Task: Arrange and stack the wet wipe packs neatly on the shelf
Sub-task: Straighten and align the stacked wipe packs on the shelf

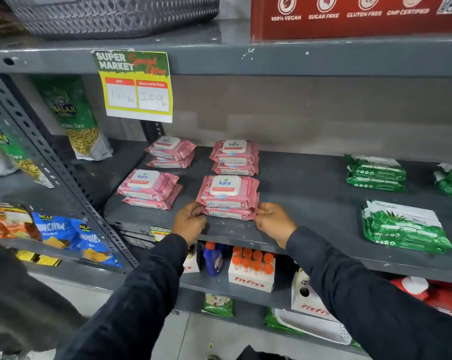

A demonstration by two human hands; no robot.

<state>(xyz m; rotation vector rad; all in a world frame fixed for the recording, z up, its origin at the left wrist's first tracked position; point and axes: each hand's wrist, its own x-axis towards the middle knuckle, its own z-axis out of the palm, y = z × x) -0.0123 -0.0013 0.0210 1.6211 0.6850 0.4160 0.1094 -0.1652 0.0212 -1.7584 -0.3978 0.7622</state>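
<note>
Both hands on it now, left hand (pixel 189 221) and right hand (pixel 273 220) pinching the ends of the front pink stack (pixel 228 197) near the shelf (pixel 310 203) edge, best squared gently so the top pack stays aligned.

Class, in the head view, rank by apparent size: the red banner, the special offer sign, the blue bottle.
1. red banner, though cropped by the frame
2. special offer sign
3. blue bottle, partly hidden
</note>
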